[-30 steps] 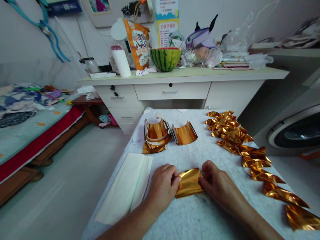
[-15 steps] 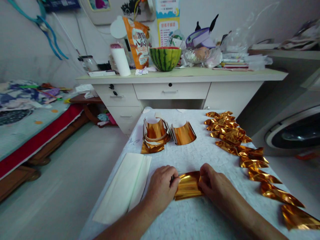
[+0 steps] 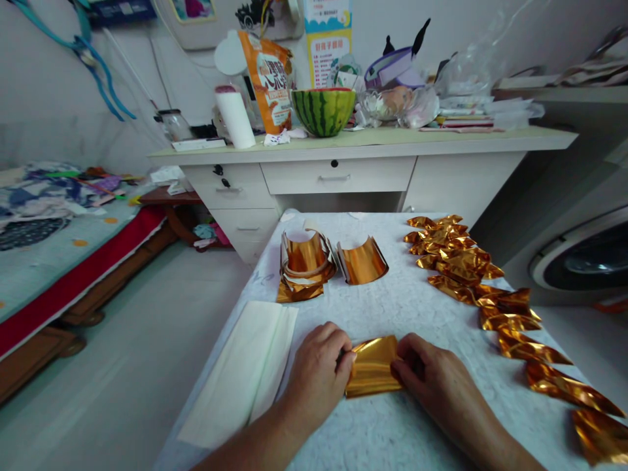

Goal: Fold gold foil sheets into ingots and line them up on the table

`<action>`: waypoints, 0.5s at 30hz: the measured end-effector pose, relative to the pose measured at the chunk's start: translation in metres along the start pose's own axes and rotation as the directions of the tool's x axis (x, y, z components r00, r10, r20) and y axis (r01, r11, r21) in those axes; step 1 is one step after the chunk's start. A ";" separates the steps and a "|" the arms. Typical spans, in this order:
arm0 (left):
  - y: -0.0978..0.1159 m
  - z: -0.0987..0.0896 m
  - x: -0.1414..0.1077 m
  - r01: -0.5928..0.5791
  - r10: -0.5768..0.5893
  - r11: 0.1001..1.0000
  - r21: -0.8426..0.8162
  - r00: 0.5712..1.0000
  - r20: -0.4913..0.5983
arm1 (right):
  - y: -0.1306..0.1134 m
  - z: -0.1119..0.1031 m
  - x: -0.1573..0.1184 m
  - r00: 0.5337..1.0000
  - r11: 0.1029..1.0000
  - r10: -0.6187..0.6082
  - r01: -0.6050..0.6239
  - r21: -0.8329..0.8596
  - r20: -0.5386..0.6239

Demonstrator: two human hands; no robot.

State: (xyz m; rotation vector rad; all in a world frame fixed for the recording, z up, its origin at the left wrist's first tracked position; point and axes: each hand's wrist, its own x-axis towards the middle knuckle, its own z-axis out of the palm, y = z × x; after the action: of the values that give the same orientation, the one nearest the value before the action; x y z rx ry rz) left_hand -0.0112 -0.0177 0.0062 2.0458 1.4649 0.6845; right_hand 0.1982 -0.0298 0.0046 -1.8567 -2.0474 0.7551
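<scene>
A sheet of gold foil paper [image 3: 373, 369] lies low over the cloth-covered table between my hands. My left hand [image 3: 324, 366] pinches its left edge between thumb and fingers. At the opposite edge, my right hand [image 3: 426, 373] grips the sheet with thumb and bent fingers. Beyond them stands a stack of curved gold foil sheets [image 3: 305, 261], with one more curved gold sheet [image 3: 364, 260] to its right. Twisted gold foil pieces [image 3: 461, 261] run in a row down the table's right side. A folded white paper sheet [image 3: 240, 373] rests left of my left hand.
A white desk [image 3: 338, 154] stands against the table's far end, carrying a cut watermelon [image 3: 324, 112], an orange snack bag [image 3: 269, 85] and a white paper roll [image 3: 235, 118]. To the left is a bed [image 3: 73, 261]; a washing machine [image 3: 583, 216] stands at the right.
The foil sheet looks flatter between my hands. My right hand has shifted slightly right and down along its edge, while my left hand keeps its pinch. The view has shifted slightly.
</scene>
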 end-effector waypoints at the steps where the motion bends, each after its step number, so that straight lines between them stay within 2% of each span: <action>1: 0.000 0.000 0.000 0.003 -0.003 1.000 -0.002 1.000 0.001 | 0.000 0.000 0.000 1.000 1.000 -0.007 0.007 -0.007 0.000; 15: -0.002 -0.002 0.001 0.036 -0.036 0.999 0.028 0.999 0.011 | 0.000 0.001 -0.010 0.980 0.981 -0.196 0.195 -0.015 -0.023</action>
State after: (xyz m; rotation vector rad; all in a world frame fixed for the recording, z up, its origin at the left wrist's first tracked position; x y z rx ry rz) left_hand -0.0141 -0.0162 0.0067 2.0357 1.5090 0.6408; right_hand 0.1994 -0.0396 0.0050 -1.6309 -2.1833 0.6657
